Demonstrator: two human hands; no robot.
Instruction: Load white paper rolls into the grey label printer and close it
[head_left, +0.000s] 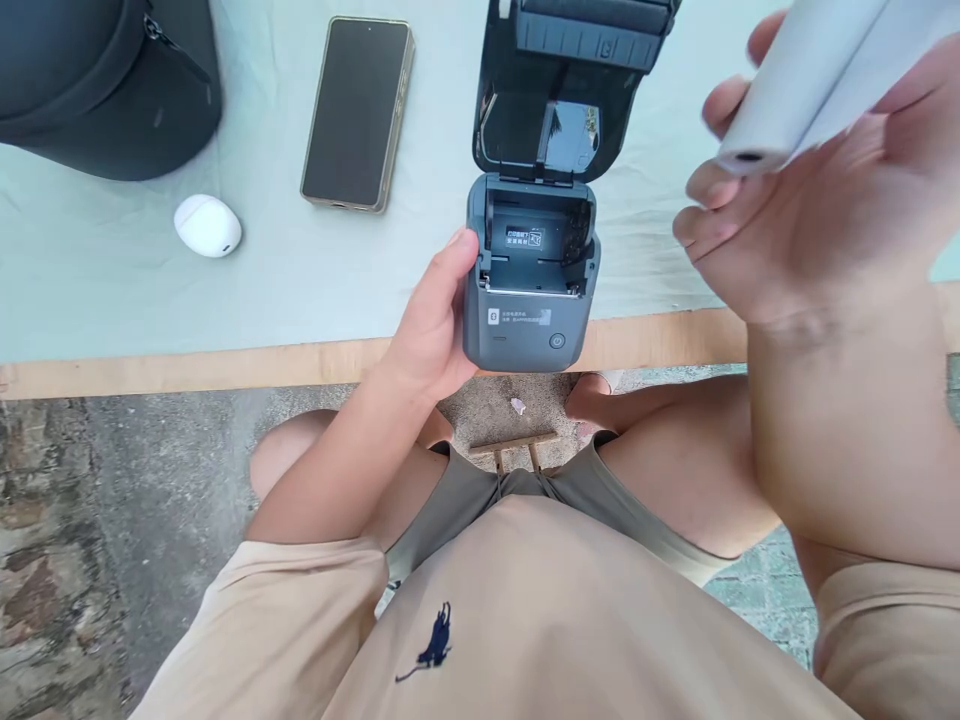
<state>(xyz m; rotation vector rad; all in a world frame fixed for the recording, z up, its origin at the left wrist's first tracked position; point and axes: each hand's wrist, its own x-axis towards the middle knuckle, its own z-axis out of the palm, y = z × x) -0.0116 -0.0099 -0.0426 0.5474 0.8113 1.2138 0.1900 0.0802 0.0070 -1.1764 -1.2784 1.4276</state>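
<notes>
My left hand (439, 320) grips the left side of a dark grey portable label printer (529, 330) near the table's front edge. The printer's lid (551, 110) is swung up and back, and its paper bay (529, 250) shows no roll inside. Up at the right, my right hand (810, 220) is raised with the palm turned up. Its fingers curl around a white paper roll (806, 85), whose dark core hole faces the printer. The roll stays apart from the printer, and its upper end runs out of the picture.
On the pale green tablecloth (262, 290) a smartphone (356, 115) lies left of the printer. Beside it sits a white earbud case (208, 225). A black zippered case (105, 90) fills the far left corner. The wooden table edge (187, 370) runs across in front of my legs.
</notes>
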